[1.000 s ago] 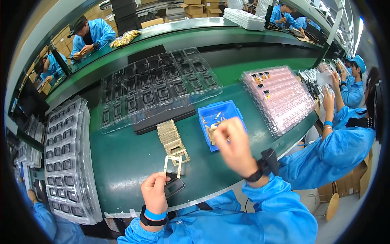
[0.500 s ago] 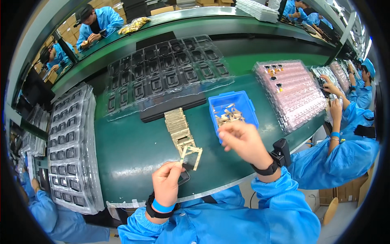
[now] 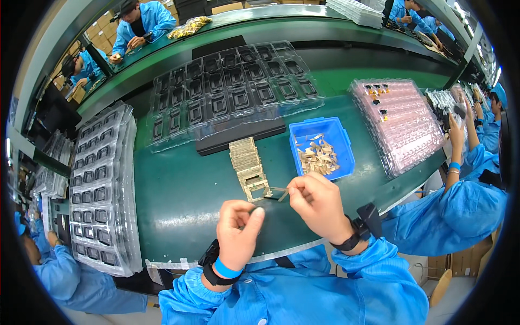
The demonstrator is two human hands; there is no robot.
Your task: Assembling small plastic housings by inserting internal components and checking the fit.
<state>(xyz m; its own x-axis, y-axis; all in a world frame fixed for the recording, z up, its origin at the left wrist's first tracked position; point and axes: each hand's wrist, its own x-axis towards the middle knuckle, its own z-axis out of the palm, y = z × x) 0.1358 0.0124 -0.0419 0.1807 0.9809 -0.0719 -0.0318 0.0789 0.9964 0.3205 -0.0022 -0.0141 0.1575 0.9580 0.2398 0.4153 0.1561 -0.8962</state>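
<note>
My right hand (image 3: 320, 208) is closed in a pinch on a thin beige square frame (image 3: 279, 190), tilted so that it shows almost edge-on. My left hand (image 3: 237, 230) is beside it, thumb and fingers closed together; a small dark bit shows at the fingertips, but what they hold I cannot make out. Just beyond the hands lies a row of stacked beige frames (image 3: 246, 160) on the green table. Behind my right hand stands a blue bin (image 3: 349, 157) holding loose beige strips (image 3: 318, 157).
Clear plastic trays with square pockets (image 3: 105, 189) are stacked at the left. Another clear tray (image 3: 227, 89) rests on a black box (image 3: 241, 136) at the back. Pink trays (image 3: 398, 124) with small dark parts stand at the right. A co-worker's arm (image 3: 455, 141) is beyond them.
My right hand has come left and nearer from the bin, and now pinches the frame. The frame, upright in my left hand before, has tilted. The view has shifted slightly.
</note>
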